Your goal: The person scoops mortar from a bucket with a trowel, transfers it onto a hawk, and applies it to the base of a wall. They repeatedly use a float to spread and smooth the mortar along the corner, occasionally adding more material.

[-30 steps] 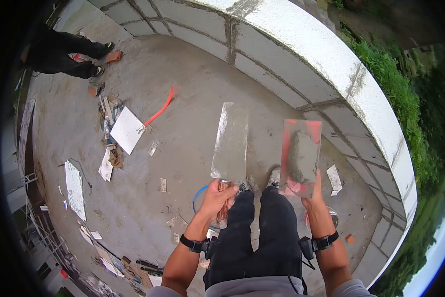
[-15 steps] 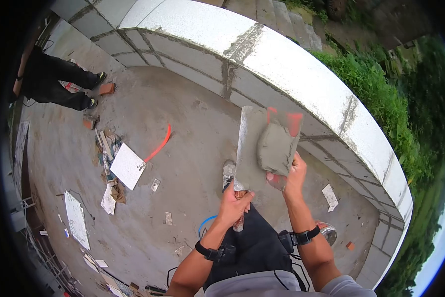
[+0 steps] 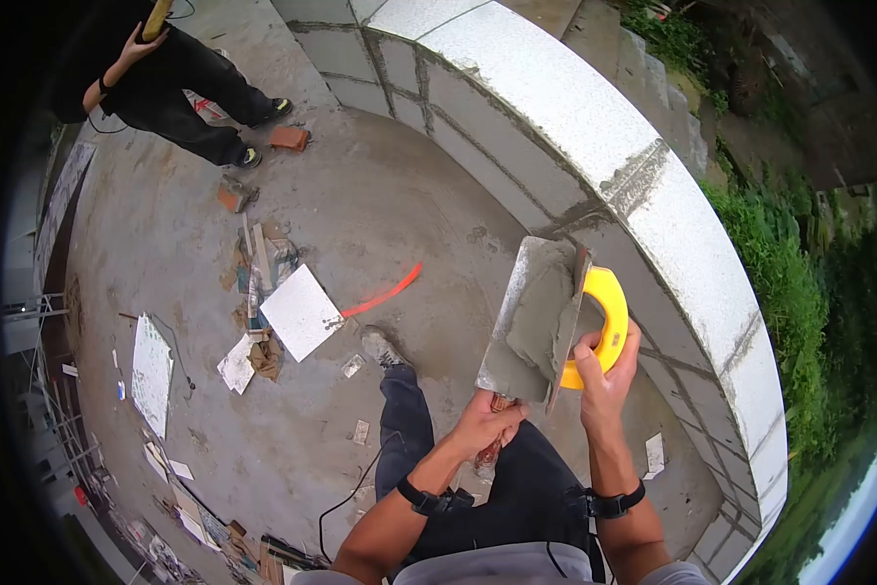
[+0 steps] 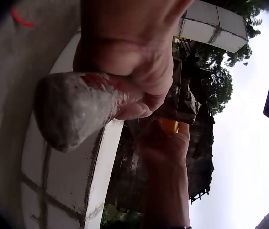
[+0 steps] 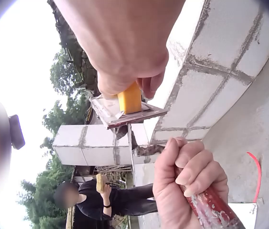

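Note:
My left hand [image 3: 482, 424] grips the paint-worn red handle of a flat rectangular trowel [image 3: 502, 356]. Its mortar-smeared handle end [image 4: 67, 112] fills the front of the left wrist view. Grey mortar [image 3: 539, 317] lies heaped on that blade. My right hand [image 3: 609, 378] holds a plastering trowel by its yellow loop handle [image 3: 611, 312]. This second trowel's thin plate [image 3: 569, 336] stands nearly on edge at the mortar's right side, close over the left blade. In the right wrist view, the left fingers wrap round the red handle [image 5: 210, 207].
A low block wall [image 3: 575, 112] with a white top curves along the right, greenery beyond it. Another person [image 3: 190, 83] stands at the far left near a brick [image 3: 289, 138]. White boards [image 3: 304, 312], a red strip [image 3: 385, 292] and scraps lie on the concrete floor.
The right trowel, mortar-side up and apart at first, came over to the left blade and tipped on edge. Its mortar now lies on the left trowel. The view has turned rightward along the wall.

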Tool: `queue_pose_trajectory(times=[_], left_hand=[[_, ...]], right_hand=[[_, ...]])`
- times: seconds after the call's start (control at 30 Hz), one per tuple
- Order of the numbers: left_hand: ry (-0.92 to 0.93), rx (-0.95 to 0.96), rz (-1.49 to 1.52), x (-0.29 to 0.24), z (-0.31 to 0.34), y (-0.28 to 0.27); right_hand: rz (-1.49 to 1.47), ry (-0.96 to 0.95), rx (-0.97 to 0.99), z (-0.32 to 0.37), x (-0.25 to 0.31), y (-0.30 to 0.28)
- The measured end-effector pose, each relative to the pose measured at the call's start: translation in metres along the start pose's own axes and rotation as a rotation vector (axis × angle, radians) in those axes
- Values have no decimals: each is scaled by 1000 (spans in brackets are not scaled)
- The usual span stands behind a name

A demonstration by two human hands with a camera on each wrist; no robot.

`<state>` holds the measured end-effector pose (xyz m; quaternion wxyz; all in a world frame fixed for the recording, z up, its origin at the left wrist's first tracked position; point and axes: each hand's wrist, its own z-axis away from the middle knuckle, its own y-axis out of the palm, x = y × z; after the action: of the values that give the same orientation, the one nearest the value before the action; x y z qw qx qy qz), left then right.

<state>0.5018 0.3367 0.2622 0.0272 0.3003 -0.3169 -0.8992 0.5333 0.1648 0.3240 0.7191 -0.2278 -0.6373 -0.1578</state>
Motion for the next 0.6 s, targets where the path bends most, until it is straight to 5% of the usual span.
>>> queue_pose_trajectory(times=[0.2,0.43,0.6], left_hand=[[-88,142,57,-63,3,-94],[-141,83,125,-159,45,-191],[-140,34,114,-205,57,-215]], right_hand=[[-263,98,6,-13,16,119],[-158,74,-8,-16,23,258],[6,37,41,-23,30,300]])
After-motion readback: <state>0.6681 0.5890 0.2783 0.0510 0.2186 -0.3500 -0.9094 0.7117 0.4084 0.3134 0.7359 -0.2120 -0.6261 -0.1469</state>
